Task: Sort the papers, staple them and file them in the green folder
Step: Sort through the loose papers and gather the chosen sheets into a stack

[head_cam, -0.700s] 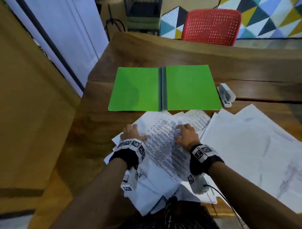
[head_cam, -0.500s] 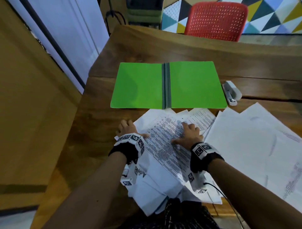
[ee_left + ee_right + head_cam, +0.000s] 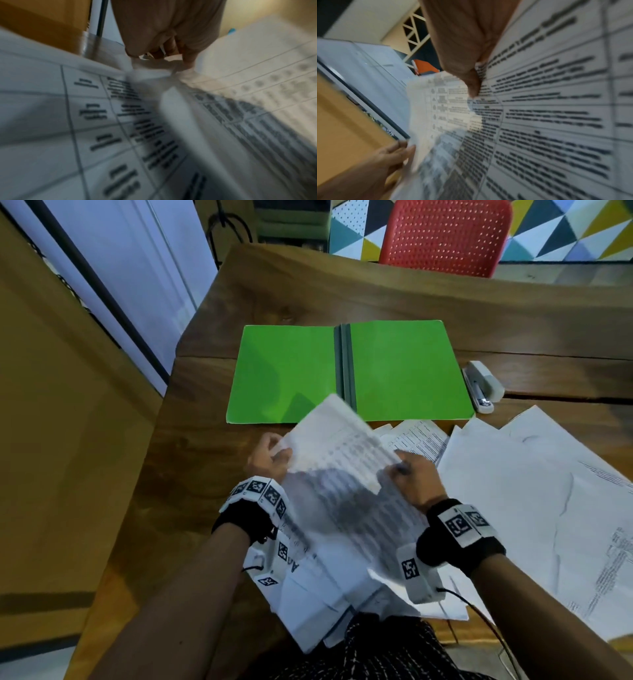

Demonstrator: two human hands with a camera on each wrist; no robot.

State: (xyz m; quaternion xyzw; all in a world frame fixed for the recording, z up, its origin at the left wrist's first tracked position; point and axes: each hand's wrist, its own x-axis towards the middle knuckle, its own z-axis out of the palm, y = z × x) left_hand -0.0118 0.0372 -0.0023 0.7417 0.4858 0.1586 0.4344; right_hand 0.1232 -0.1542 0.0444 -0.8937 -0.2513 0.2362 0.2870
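A printed sheet (image 3: 342,460) with a table of text is raised and tilted above the paper pile (image 3: 308,594) at the table's near edge. My left hand (image 3: 274,453) pinches its left edge, fingers curled in the left wrist view (image 3: 173,58). My right hand (image 3: 402,469) holds the sheet's right side, thumb on the printed face (image 3: 474,86). The green folder (image 3: 404,371) lies open and flat beyond the sheet, whose far corner overlaps the folder's near edge. A white stapler (image 3: 483,386) rests just right of the folder.
Large, mostly blank white sheets (image 3: 531,491) spread over the right of the wooden table (image 3: 205,457). More printed pages (image 3: 418,436) lie under my right hand. A red chair (image 3: 445,237) stands behind the table. The table's left edge is close to my left hand.
Both hands were pressing flat on the printed pile; now they have gripped the top sheet and lifted it up and toward the folder. The view moved closer.
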